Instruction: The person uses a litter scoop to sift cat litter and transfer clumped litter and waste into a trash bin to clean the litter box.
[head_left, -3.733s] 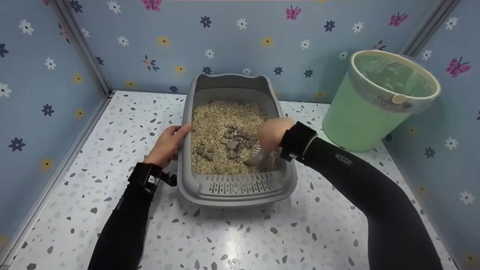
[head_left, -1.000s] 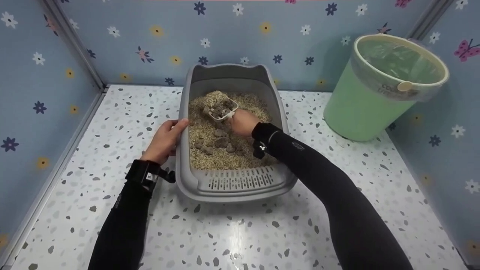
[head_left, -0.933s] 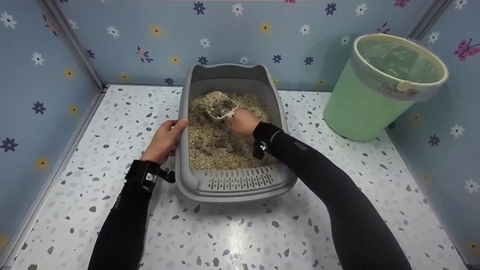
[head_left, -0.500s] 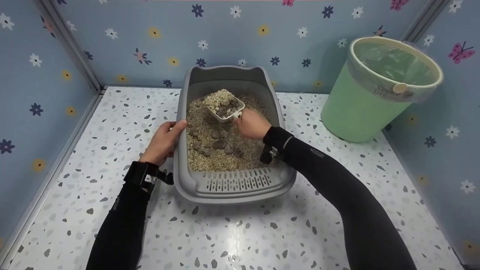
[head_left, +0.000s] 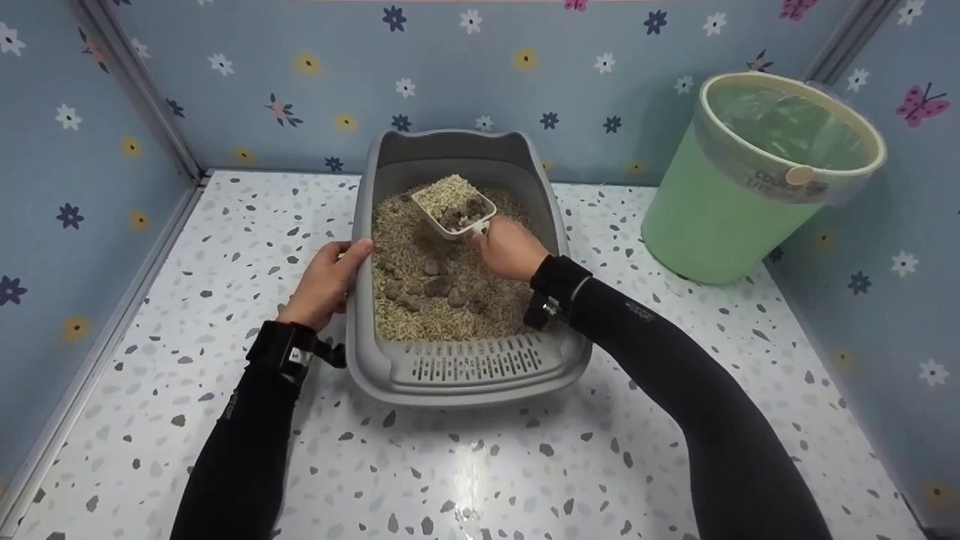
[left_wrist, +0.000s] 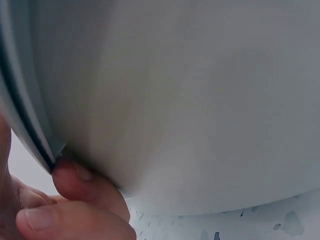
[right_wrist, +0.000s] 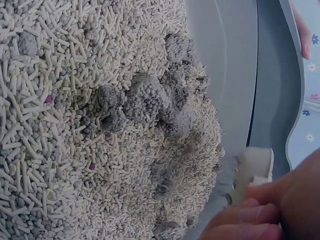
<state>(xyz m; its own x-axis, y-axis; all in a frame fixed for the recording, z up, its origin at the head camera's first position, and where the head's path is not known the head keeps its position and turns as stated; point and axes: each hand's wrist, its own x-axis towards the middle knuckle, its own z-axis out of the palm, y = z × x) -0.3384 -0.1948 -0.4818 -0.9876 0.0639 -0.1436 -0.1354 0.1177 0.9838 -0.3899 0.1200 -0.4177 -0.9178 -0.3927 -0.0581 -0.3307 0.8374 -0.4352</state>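
White scoop [head_left: 454, 235], heaped litter [head_left: 448, 196], handle [head_left: 480, 226] mostly hidden in right hand [head_left: 513, 250]

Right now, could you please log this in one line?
left hand: grips grey plastic litter box; right hand: holds white rectangular scoop; load: beige pellets, greyish clumps

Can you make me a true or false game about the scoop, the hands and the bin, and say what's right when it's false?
1. The right hand holds the scoop. True.
2. Both hands hold the scoop. False: the left hand grips the edge of the gray tray.
3. The scoop is empty. False: there are pale pellets in it.
4. Some clumps lie in the tray. True.
5. The bin has a see-through bag in it. True.
6. The bin is red. False: it is green, with a cream rim.
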